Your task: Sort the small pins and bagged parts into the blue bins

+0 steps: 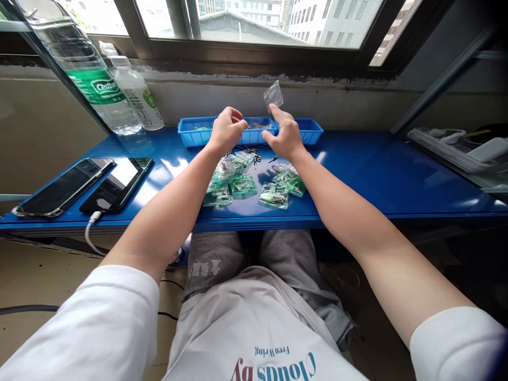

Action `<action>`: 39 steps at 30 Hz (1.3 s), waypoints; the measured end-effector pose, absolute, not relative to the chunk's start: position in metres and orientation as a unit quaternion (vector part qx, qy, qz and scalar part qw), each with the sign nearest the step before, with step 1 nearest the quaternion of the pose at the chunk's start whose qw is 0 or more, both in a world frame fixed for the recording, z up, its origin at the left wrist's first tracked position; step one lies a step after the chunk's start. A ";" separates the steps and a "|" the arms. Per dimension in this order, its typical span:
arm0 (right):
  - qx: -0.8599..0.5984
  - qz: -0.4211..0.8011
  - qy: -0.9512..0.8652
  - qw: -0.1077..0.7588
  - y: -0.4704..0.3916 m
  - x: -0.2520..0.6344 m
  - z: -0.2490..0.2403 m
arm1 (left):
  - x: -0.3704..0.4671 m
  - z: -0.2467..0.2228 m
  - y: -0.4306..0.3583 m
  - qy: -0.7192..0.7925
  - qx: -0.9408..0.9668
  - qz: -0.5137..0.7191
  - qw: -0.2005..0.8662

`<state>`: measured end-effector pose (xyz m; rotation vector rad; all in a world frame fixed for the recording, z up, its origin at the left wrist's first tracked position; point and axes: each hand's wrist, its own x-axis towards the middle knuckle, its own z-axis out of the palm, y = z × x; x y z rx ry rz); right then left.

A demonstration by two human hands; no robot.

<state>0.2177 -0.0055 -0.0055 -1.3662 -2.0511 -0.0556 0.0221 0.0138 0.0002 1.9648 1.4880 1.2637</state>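
Observation:
My left hand [227, 129] is closed, its fingers curled together over the long blue bin [193, 138]; whatever they pinch, if anything, is hidden. My right hand [287, 136] is at the bin's right part, thumb and index finger spread wide. At the index fingertip stands a small clear plastic bag [273, 95], touching it; I cannot see a grip on it. Between my forearms lie small green-and-clear bags of metal parts in a left pile [243, 186] and a right pile [273, 196]. Several loose black-and-gold pins [257, 159] lie just in front of the bin.
Two phones, one black [65, 188] and one plugged into a white cable [117, 185], lie at the left of the blue table [369, 174]. A large water bottle [85, 74] and a smaller bottle [137, 95] stand behind them. A window [254, 24] is above the wall.

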 end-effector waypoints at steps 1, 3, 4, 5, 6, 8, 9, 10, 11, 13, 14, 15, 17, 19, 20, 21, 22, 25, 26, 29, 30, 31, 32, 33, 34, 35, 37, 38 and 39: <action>-0.534 -0.036 -0.789 0.301 -0.001 0.217 -0.007 | 0.022 0.000 0.014 0.529 0.702 0.443 0.179; -0.552 -0.048 -0.795 0.249 0.009 0.217 -0.013 | 0.022 -0.001 0.011 0.526 0.716 0.428 0.167; -0.556 -0.045 -0.797 0.232 0.013 0.217 -0.016 | 0.023 -0.001 0.009 0.526 0.723 0.418 0.160; -0.557 -0.038 -0.800 0.220 0.018 0.218 -0.021 | 0.024 -0.001 0.006 0.526 0.730 0.409 0.152; -0.556 -0.030 -0.804 0.208 0.022 0.219 -0.025 | 0.025 0.000 0.003 0.527 0.737 0.399 0.144; -0.547 -0.013 -0.816 0.187 0.029 0.221 -0.034 | 0.027 0.001 -0.002 0.526 0.751 0.376 0.131; -0.541 -0.007 -0.823 0.176 0.032 0.222 -0.037 | 0.028 0.002 -0.004 0.527 0.757 0.365 0.129; -0.534 -0.003 -0.829 0.167 0.035 0.223 -0.040 | 0.029 0.002 -0.006 0.529 0.761 0.354 0.128; -0.530 0.000 -0.833 0.160 0.036 0.224 -0.042 | 0.030 0.003 -0.008 0.531 0.764 0.343 0.127; -0.532 0.005 -0.833 0.152 0.036 0.224 -0.043 | 0.031 0.005 -0.011 0.537 0.769 0.325 0.122; -0.537 0.007 -0.830 0.150 0.035 0.223 -0.042 | 0.031 0.005 -0.012 0.540 0.770 0.318 0.119; -0.542 0.008 -0.827 0.151 0.033 0.222 -0.041 | 0.031 0.005 -0.013 0.542 0.771 0.313 0.117; -0.545 0.011 -0.824 0.154 0.028 0.219 -0.037 | 0.030 0.005 -0.014 0.542 0.774 0.305 0.114; -0.541 0.015 -0.827 0.152 0.024 0.217 -0.035 | 0.030 0.005 -0.014 0.540 0.777 0.301 0.114; -0.538 0.018 -0.830 0.149 0.023 0.217 -0.034 | 0.030 0.005 -0.014 0.539 0.779 0.300 0.114; -0.535 0.022 -0.832 0.145 0.022 0.216 -0.034 | 0.030 0.005 -0.014 0.537 0.781 0.299 0.113; -0.532 0.025 -0.834 0.144 0.022 0.217 -0.035 | 0.029 0.005 -0.014 0.535 0.783 0.298 0.111; -0.523 0.026 -0.838 0.154 0.023 0.218 -0.036 | 0.028 0.005 -0.013 0.530 0.791 0.288 0.104; -0.520 0.024 -0.838 0.162 0.023 0.219 -0.036 | 0.028 0.005 -0.013 0.526 0.796 0.280 0.102; -0.517 0.015 -0.836 0.183 0.020 0.219 -0.032 | 0.026 0.004 -0.013 0.501 0.825 0.244 0.098; -0.515 0.012 -0.836 0.189 0.018 0.219 -0.030 | 0.025 0.004 -0.013 0.491 0.835 0.228 0.096; -0.513 0.009 -0.836 0.195 0.016 0.219 -0.027 | 0.025 0.004 -0.014 0.481 0.845 0.212 0.096; -0.509 0.008 -0.837 0.200 0.013 0.219 -0.025 | 0.025 0.004 -0.014 0.472 0.854 0.196 0.096; -0.504 0.006 -0.839 0.206 0.009 0.219 -0.023 | 0.024 0.004 -0.014 0.465 0.862 0.180 0.096; -0.498 0.005 -0.841 0.212 0.006 0.219 -0.020 | 0.024 0.003 -0.015 0.460 0.867 0.165 0.098; -0.490 0.004 -0.844 0.218 0.002 0.219 -0.017 | 0.024 0.003 -0.015 0.456 0.871 0.152 0.098; -0.469 0.010 -0.855 0.220 -0.006 0.220 -0.012 | 0.023 0.003 -0.015 0.455 0.876 0.128 0.099; -0.456 0.016 -0.863 0.216 -0.010 0.219 -0.009 | 0.023 0.003 -0.015 0.455 0.877 0.118 0.099; -0.444 0.027 -0.871 0.207 -0.014 0.219 -0.006 | 0.023 0.003 -0.015 0.454 0.878 0.110 0.098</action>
